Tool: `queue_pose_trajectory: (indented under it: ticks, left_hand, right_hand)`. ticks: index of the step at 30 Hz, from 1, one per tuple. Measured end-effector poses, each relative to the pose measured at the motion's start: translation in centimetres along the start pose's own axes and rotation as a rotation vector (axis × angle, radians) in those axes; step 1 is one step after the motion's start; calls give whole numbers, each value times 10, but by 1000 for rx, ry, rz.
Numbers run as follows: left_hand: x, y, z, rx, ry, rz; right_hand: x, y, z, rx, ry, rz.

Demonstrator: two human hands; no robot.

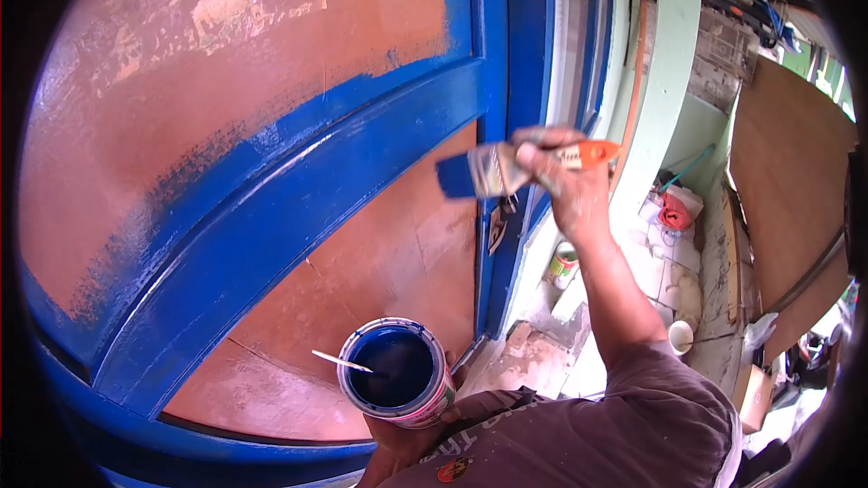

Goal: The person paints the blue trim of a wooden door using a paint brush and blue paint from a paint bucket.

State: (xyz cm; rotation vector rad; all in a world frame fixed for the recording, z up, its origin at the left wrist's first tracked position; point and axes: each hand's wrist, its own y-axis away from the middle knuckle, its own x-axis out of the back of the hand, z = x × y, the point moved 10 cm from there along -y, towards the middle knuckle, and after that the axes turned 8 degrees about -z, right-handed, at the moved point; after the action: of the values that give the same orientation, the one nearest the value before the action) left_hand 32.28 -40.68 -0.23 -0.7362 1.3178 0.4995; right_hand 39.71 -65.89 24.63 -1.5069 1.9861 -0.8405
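My right hand (553, 163) grips a paintbrush (493, 170) with an orange-tipped handle, its wide bristles loaded with blue paint and pointing left. Below, my left hand (398, 443) supports a paint can (438, 402) from underneath, mostly hidden behind it. Dark blue paint (393, 366) fills part of the can, and a thin white stick (342, 361) leans over its rim. In front of me stands a door with a blue frame (298, 181) and reddish-brown panels (217, 45). Ragged blue strokes edge the upper panel. The brush is held in front of the door, apart from the can.
A door handle and lock (497, 224) sit behind the brush. On the floor to the right are another paint can (562, 264), a white cup (680, 336) and a red item (674, 212). A large brown board (787, 190) leans at far right beside a pale green post (674, 45).
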Motion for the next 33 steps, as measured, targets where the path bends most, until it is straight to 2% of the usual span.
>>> queue_pose_trajectory:
  ticks: [2,4,5,8,9,12,14,15,19,22,23,25,28,33]
  left_hand:
    - [-3,7,-1,32,5,-22]
    - [-2,9,-2,53,-19,-59]
    - [-4,12,-3,59,-34,-50]
    - [-6,17,-11,64,-58,-25]
    - [3,20,-12,57,-55,-15]
    - [1,23,-24,-12,-307,7]
    - [0,29,-32,-28,-711,122]
    - [0,32,-35,-57,-740,148]
    - [21,-1,-11,-249,-302,204]
    - [32,-1,-3,-354,-144,198]
    - [32,-1,-1,-373,-121,202]
    - [31,-1,-4,-399,-87,204]
    - [33,-2,-6,-422,-41,192]
    - [24,-9,-6,-424,-11,104]
  right_hand:
    - [-6,29,17,-77,-117,16]
    - [-14,51,35,-208,-547,128]
    - [-20,59,42,-282,-662,158]
    - [-30,78,52,-436,-687,48]
    - [-27,82,50,-454,-653,87]
    - [-15,74,22,-384,-639,15]
    - [-3,66,-7,-294,-535,-7]
    - [1,59,-23,-226,-460,-44]
    - [-26,-17,-21,-15,-279,-309]
    - [-50,-29,-47,128,-215,-533]
    - [-63,-32,-53,94,-156,-643]
    - [-96,-26,-59,182,-379,-828]
    - [-133,0,-59,281,-391,-810]
    - [-145,12,-66,268,-271,-954]
